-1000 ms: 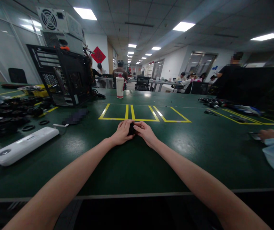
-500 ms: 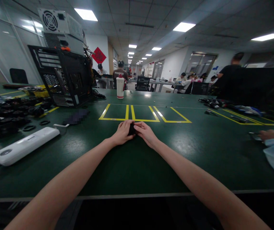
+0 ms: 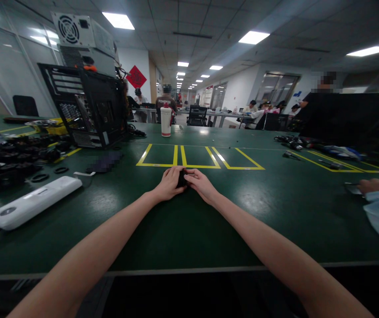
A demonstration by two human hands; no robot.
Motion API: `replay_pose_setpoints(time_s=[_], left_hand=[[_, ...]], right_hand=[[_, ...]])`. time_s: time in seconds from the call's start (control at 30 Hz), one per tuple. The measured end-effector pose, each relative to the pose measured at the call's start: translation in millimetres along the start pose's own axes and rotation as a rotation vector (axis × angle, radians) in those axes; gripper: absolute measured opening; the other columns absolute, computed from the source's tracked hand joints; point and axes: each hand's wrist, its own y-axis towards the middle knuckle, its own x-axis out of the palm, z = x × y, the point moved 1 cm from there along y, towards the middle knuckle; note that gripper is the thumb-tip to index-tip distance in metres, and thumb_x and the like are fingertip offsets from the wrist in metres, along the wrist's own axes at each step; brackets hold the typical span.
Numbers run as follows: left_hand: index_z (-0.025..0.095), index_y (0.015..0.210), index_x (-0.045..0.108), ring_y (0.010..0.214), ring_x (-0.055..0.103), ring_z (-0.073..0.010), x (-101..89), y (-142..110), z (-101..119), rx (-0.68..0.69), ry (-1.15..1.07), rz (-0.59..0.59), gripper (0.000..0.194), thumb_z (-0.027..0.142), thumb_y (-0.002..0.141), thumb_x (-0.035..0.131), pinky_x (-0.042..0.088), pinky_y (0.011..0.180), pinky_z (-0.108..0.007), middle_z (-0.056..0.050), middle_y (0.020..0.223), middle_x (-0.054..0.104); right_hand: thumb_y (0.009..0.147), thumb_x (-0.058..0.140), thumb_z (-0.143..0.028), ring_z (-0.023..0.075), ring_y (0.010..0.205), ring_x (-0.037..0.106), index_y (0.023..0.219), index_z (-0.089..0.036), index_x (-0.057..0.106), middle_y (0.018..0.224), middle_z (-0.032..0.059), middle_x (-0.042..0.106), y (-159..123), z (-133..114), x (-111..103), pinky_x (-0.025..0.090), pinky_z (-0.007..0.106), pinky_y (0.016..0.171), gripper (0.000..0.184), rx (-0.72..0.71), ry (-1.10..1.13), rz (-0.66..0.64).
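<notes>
Both my hands meet on a small black object (image 3: 181,177) low over the green table (image 3: 189,229), just in front of the yellow tape marks (image 3: 200,166). My left hand (image 3: 169,183) wraps it from the left, fingers over its top and thumb along the near side. From the right, my right hand (image 3: 201,184) presses its fingertips and thumb against it. The fingers cover most of the object, so its kind cannot be made out.
A white power strip (image 3: 35,201) lies at left, near black rings (image 3: 40,177) and piled black parts (image 3: 8,157). Behind stands an open computer case (image 3: 99,106) with power supplies (image 3: 83,31) on top. A white cup (image 3: 166,121) is farther back. Another person's hand (image 3: 378,185) rests at right.
The fingers of my right hand have shifted very slightly on the black object. Otherwise my hands and the things on the table stay where they were.
</notes>
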Motion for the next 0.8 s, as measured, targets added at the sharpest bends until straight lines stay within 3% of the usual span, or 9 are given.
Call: replay_pose_setpoints(time_s=[0.2,0.37,0.53,0.8], left_hand=[[0.021,0.118,0.025,0.112,0.036,-0.0232,1.7,0.9,-0.3,-0.005,0.003,0.002,0.055,0.027,0.071,0.053,0.025,0.096,-0.043,-0.009,0.117,0.039],[0.020,0.118,0.024,0.113,0.036,-0.0230,1.6,0.5,-0.3,-0.009,0.014,0.000,0.056,0.027,0.071,0.054,0.026,0.096,-0.041,-0.009,0.117,0.039],[0.020,0.118,0.025,0.112,0.036,-0.0223,0.0,0.0,0.7,0.004,0.020,0.000,0.055,0.027,0.071,0.053,0.026,0.096,-0.040,-0.009,0.117,0.039],[0.020,0.118,0.024,0.112,0.036,-0.0226,-0.3,0.1,0.6,0.001,0.021,0.003,0.057,0.028,0.071,0.054,0.026,0.096,-0.041,-0.009,0.117,0.039]], right_hand=[[0.063,0.064,-0.029,0.0134,0.082,0.053,0.084,-0.021,0.055,0.080,-0.0003,0.056,0.9,3.0,-0.5,0.042,0.031,0.077,0.024,-0.037,0.030,0.022],[0.061,0.065,-0.025,0.0146,0.087,0.053,0.091,-0.021,0.057,0.088,0.0014,0.058,4.5,5.2,-2.3,0.040,0.032,0.081,0.031,0.021,0.095,0.003],[0.061,0.065,-0.023,0.0145,0.088,0.052,0.086,-0.019,0.059,0.090,0.0019,0.058,2.1,-0.3,0.7,0.039,0.032,0.082,0.027,0.050,0.119,-0.012],[0.063,0.063,-0.027,0.0134,0.086,0.051,0.082,-0.020,0.057,0.084,0.0000,0.056,-0.2,-1.5,1.3,0.039,0.032,0.080,0.022,-0.018,0.097,0.019]])
